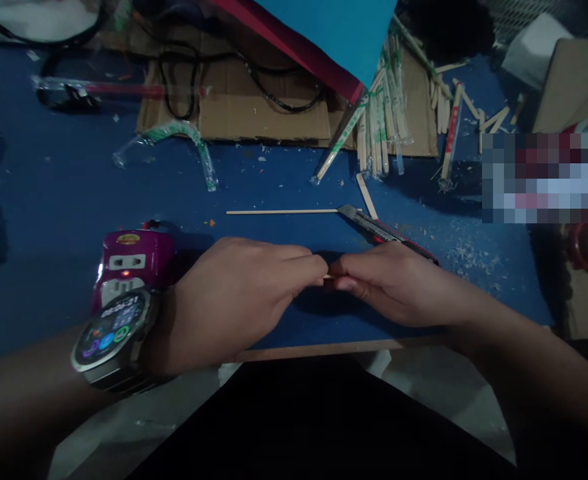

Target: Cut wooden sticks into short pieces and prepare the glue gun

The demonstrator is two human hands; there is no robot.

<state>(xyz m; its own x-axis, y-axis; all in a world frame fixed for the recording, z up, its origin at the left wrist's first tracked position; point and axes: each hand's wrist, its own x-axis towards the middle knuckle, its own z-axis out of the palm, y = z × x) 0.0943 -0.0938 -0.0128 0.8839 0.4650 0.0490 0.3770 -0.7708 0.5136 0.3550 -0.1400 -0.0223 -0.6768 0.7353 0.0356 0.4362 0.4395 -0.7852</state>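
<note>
Near the front edge of the blue table, my left hand (254, 287) and my right hand (399, 283) meet with fingers pinched. A short bit of a thin wooden stick (329, 276) shows between their fingertips; the rest of it is hidden inside both hands. Just beyond lies a long thin wooden stick (279, 212), flat on the table. A utility knife (389, 233) with a red and black handle rests by its right end, behind my right hand. One flat wooden stick (367, 195) touches the table close to the knife.
A purple power socket (137, 257) with a lit lamp stands beside my left wrist. Wrapped chopsticks (381, 127) lie on cardboard (264, 120) at the back, under blue sheet material (344, 33). Shavings (479, 257) are scattered on the right. An empty wrapper (174, 130) lies behind.
</note>
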